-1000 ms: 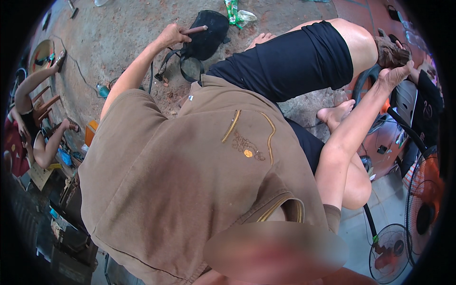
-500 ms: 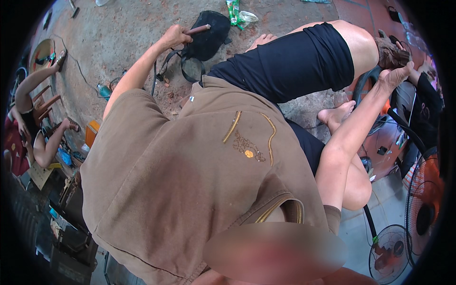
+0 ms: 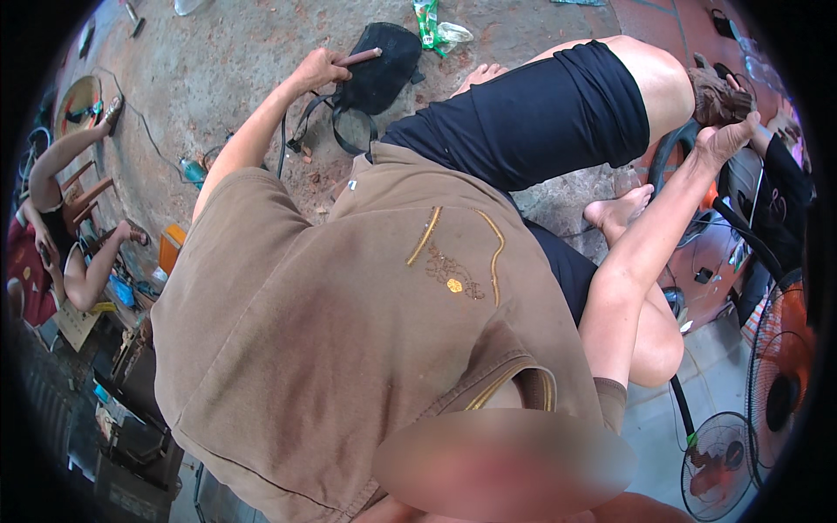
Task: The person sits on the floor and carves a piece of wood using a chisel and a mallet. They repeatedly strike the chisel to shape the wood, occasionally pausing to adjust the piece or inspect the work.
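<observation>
My left hand (image 3: pixel 321 70), at the upper left, is closed around a short brown rod (image 3: pixel 359 57) that points to the right. The rod's end lies over a black bag-like thing with straps (image 3: pixel 382 80) on the ground. On the far right, my right hand (image 3: pixel 725 141) is closed on the lower end of a dark brown carved piece that looks like wood (image 3: pixel 720 98). This piece sits against my raised knee (image 3: pixel 667 91). Fingers (image 3: pixel 735 82) show behind it; whose they are is unclear. Some of my right fingers are hidden.
A green packet (image 3: pixel 426 24) and clear plastic (image 3: pixel 453 33) lie beyond the bag. Fans (image 3: pixel 719 462) stand at the lower right, near a black hose (image 3: pixel 741 228). Another person (image 3: pixel 52 218) sits at left; a dark-sleeved person (image 3: pixel 780 196) is at right.
My left hand and the rod have shifted slightly to the left. My right hand and the carved piece stay in place.
</observation>
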A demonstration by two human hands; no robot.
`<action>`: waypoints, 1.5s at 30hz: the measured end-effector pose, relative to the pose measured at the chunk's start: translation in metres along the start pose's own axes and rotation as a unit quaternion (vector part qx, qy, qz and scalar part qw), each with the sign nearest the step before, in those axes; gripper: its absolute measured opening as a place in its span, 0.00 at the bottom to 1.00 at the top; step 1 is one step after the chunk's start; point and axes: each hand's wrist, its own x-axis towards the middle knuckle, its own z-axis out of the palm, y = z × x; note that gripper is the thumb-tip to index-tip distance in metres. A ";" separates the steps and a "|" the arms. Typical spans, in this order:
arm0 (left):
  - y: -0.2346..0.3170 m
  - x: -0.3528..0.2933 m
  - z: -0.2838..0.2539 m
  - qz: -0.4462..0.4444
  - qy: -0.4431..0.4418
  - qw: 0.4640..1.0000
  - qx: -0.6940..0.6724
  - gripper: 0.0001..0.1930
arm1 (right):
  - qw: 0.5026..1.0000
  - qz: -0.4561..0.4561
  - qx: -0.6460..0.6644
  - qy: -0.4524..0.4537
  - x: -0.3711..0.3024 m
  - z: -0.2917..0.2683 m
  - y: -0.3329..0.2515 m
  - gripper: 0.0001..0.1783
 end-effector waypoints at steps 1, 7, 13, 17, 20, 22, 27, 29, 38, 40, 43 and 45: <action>0.001 0.002 -0.002 -0.004 0.003 1.000 0.011 0.11 | 1.000 -0.011 -0.014 0.005 -0.002 0.004 -0.003 0.30; 0.023 -0.014 -0.007 -0.013 -0.030 0.998 -0.044 0.14 | 0.999 -0.018 -0.032 0.003 -0.011 0.009 -0.003 0.32; 0.047 0.014 -0.016 0.021 -0.005 0.987 -0.160 0.14 | 0.999 -0.036 -0.022 -0.026 -0.011 -0.002 -0.003 0.31; 0.144 0.055 -0.038 0.116 0.036 0.976 -0.179 0.15 | 0.999 -0.032 -0.013 0.011 -0.014 -0.005 -0.003 0.28; 0.228 0.082 -0.049 0.256 0.056 0.940 -0.218 0.15 | 1.000 -0.019 0.025 -0.002 -0.015 0.001 -0.006 0.27; 0.293 0.085 -0.057 0.305 0.048 0.917 -0.251 0.15 | 0.999 -0.035 0.016 0.000 -0.015 0.006 -0.009 0.26; 0.448 0.067 -0.047 0.450 0.003 0.829 -0.333 0.15 | 0.999 -0.045 -0.020 -0.017 -0.008 -0.002 0.003 0.24; 0.498 0.056 -0.034 0.482 -0.038 0.806 -0.340 0.14 | 0.997 -0.063 -0.042 -0.011 -0.009 -0.007 -0.001 0.24; 0.568 0.066 0.042 0.437 -0.124 0.786 -0.420 0.13 | 0.998 -0.060 0.021 0.016 -0.002 -0.008 0.003 0.23; 0.562 0.070 0.045 0.418 -0.105 0.802 -0.414 0.13 | 0.998 -0.044 0.029 0.018 -0.002 -0.008 0.002 0.23; 0.556 0.068 0.038 0.417 -0.075 0.819 -0.387 0.13 | 0.999 -0.041 0.026 0.021 -0.007 -0.011 -0.002 0.22; 0.557 0.075 0.033 0.436 -0.052 0.813 -0.382 0.13 | 0.998 -0.050 0.015 0.016 -0.006 -0.008 -0.004 0.22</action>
